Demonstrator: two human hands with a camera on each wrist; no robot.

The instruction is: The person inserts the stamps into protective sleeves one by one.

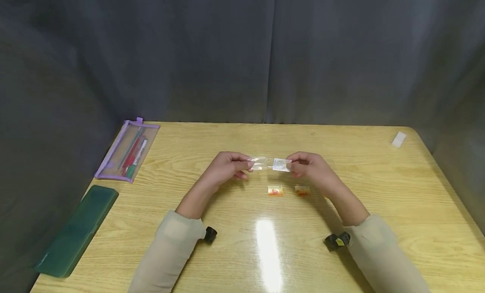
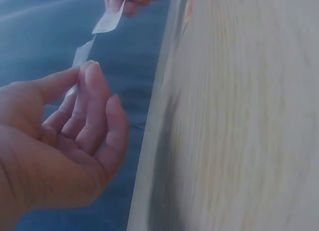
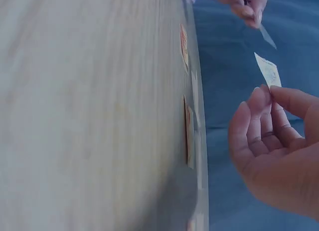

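Above the middle of the table, my left hand [image 1: 225,167] pinches a small clear plastic piece [image 1: 259,163] between thumb and fingertips. My right hand [image 1: 315,170] pinches a small white printed slip [image 1: 281,164] by its right end. The two held pieces point at each other; in the left wrist view a thin gap shows between the plastic strip [image 2: 82,54] and the slip [image 2: 108,22]. Whether they touch, I cannot tell. Two small orange-and-yellow packets or cards, one on the left [image 1: 275,190] and one on the right [image 1: 302,190], lie below the hands.
At the table's left side lie a purple-edged mesh pouch [image 1: 110,158] with pens inside and a dark green case [image 1: 79,230]. A small white block [image 1: 398,139] sits near the far right corner. Dark curtains hang behind the table.
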